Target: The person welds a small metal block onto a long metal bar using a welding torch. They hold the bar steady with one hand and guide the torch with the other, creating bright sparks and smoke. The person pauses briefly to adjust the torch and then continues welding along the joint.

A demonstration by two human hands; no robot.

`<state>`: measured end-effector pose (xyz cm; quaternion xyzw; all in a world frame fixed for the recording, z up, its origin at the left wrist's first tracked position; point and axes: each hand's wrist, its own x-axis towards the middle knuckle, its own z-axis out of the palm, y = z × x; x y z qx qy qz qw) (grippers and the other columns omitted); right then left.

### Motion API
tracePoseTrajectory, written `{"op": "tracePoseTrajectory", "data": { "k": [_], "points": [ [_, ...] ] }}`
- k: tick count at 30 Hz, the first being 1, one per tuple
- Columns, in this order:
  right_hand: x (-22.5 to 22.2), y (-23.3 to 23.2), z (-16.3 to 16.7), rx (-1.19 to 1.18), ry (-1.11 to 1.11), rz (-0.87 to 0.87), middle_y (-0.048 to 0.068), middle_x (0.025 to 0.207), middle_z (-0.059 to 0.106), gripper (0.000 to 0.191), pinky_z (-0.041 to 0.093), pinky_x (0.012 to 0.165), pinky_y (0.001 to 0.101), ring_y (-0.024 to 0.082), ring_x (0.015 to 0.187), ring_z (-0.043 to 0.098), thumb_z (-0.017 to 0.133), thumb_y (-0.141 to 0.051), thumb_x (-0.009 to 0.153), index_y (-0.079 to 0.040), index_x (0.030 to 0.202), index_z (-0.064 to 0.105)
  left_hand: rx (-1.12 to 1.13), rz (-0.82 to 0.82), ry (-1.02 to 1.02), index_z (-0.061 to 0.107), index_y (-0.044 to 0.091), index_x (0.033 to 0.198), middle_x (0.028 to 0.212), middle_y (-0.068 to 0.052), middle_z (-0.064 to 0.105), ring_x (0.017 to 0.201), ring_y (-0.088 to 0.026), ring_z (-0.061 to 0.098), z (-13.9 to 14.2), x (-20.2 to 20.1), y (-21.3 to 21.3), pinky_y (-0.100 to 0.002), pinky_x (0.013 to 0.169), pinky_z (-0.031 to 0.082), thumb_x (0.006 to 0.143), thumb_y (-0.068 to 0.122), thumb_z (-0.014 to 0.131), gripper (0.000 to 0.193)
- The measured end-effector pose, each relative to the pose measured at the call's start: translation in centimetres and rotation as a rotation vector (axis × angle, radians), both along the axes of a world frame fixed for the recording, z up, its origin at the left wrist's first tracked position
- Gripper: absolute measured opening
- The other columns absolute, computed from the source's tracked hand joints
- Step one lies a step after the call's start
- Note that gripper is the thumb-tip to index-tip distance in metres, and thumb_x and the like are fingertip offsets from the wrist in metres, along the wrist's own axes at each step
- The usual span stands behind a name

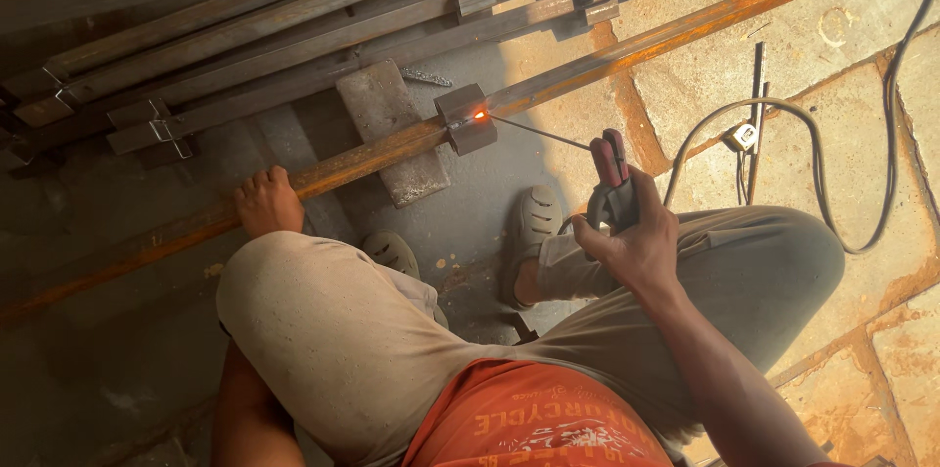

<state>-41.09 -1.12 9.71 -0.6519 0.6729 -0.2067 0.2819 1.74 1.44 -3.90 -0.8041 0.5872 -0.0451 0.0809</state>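
- Head view: the right hand [634, 237] is clenched around a red-jawed welding electrode holder [613, 178], whose thin rod [539, 133] reaches a glowing orange spot [479, 116] on a small square steel block [466, 118].
- The left hand [266, 201] presses down, fingers curled, on a long rusty square steel tube [627, 51] that the block sits against.
- The left forearm is hidden behind the knee.
- One black cable [832, 193] loops across the stone floor [862, 46]; two grey sandals [534, 217] show.
- A stack of similar tubes [274, 31] lies beyond, its count unclear.

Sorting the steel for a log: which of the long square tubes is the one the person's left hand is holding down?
The rusty orange tube lying apart, nearest the person. The left hand presses on it; the grey tubes lie stacked behind, untouched.
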Motion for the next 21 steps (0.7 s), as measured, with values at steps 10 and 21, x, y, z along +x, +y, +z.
{"op": "tracePoseTrajectory", "data": {
  "k": [10, 21],
  "points": [
    [0.4, -0.2, 0.1, -0.025, -0.037, 0.048, 0.007, 0.083, 0.073, 0.073, 0.058, 0.072, 0.0340, 0.017, 0.074, 0.073, 0.085, -0.027, 0.072, -0.002, 0.134, 0.056, 0.043, 0.011, -0.018, 0.066, 0.012, 0.096, 0.098, -0.008, 0.071, 0.099, -0.025, 0.068, -0.3, 0.2, 0.1, -0.039, 0.093, 0.052, 0.094, 0.012, 0.073, 0.008],
    [0.5, -0.2, 0.1, 0.000, -0.049, 0.029, 0.008, 0.086, 0.073, 0.072, 0.056, 0.065, 0.0337, 0.018, 0.069, 0.070, 0.087, -0.026, 0.071, -0.003, 0.133, 0.057, -0.012, 0.015, 0.027, 0.065, 0.014, 0.099, 0.101, -0.007, 0.068, 0.100, -0.027, 0.067, 1.3, -0.3, -0.2, -0.041, 0.090, 0.049, 0.085, 0.016, 0.076, 0.018]
  ]
}}
